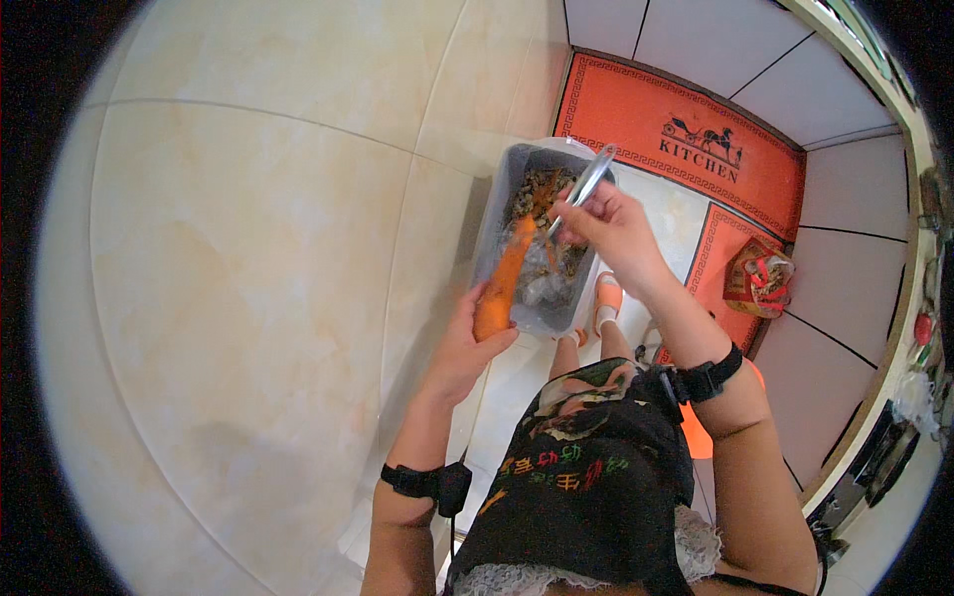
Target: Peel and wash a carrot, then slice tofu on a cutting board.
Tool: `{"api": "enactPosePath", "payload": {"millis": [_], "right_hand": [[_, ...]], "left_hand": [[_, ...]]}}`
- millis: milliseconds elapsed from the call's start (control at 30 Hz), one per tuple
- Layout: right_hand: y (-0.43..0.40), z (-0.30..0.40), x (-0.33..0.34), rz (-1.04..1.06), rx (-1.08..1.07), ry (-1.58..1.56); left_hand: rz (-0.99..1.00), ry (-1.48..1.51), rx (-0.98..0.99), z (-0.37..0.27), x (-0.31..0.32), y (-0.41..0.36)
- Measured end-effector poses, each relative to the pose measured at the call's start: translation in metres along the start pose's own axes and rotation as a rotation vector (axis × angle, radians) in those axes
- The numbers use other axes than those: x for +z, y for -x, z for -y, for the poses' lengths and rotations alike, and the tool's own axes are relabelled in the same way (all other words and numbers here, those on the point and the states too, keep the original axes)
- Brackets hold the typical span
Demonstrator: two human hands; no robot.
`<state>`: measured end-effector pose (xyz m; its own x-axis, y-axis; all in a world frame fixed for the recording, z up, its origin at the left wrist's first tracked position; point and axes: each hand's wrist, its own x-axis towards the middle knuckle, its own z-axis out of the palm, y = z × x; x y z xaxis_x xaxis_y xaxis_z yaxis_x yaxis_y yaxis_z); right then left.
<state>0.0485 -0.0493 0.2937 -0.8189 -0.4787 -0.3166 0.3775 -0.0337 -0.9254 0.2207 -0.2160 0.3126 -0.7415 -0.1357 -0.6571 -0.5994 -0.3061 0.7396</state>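
My left hand point(466, 346) grips the thick end of a carrot point(503, 287), whose thin end points up and away over a grey plastic bin point(488, 216). In my right hand point(604, 223) is a metal peeler point(592, 179), its blade hard to make out from blur; it is held just right of the carrot's tip. Inside the bin lie orange peelings point(548, 190), dark brown scraps and a crumpled clear plastic bag point(544, 287). Whether the peeler touches the carrot, I cannot tell.
A tiled wall point(261, 223) stands at the left. Beyond the bin are a red kitchen mat point(618, 97) and a second red mat point(719, 261), with a patterned bag point(749, 279) on its right edge. My feet in orange slippers point(607, 298) are close to the bin. A counter edge runs along the right.
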Motion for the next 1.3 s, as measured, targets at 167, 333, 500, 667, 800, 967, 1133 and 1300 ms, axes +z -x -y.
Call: {"api": "enactPosePath", "payload": {"millis": [167, 333, 500, 667, 800, 967, 1133, 1300], "right_hand": [[0.023, -0.008, 0.033, 0.268, 0.147, -0.163], [-0.005, -0.042, 0.032, 0.174, 0.137, -0.134], [-0.063, -0.07, -0.017, -0.289, -0.206, 0.58], [-0.046, -0.028, -0.022, -0.293, -0.269, 0.787], [-0.025, -0.013, -0.024, -0.32, -0.286, 0.673], [0.014, 0.006, 0.013, 0.262, 0.148, -0.124], [0.001, -0.028, 0.022, 0.228, 0.081, -0.132], [-0.062, -0.074, -0.029, -0.205, -0.119, 0.498]], "left_hand": [[-0.04, -0.236, -0.075, -0.02, 0.018, 0.002], [-0.048, -0.279, -0.058, -0.003, 0.004, 0.004], [-0.034, -0.252, -0.077, 0.004, -0.009, 0.005], [-0.008, 0.131, -0.071, -0.002, -0.006, 0.008], [0.066, -0.04, -0.038, -0.001, -0.004, 0.001], [0.028, -0.053, -0.14, -0.017, 0.012, -0.001], [0.068, -0.131, -0.104, -0.007, 0.007, -0.001], [0.045, -0.121, -0.133, 0.003, -0.005, 0.004]]}}
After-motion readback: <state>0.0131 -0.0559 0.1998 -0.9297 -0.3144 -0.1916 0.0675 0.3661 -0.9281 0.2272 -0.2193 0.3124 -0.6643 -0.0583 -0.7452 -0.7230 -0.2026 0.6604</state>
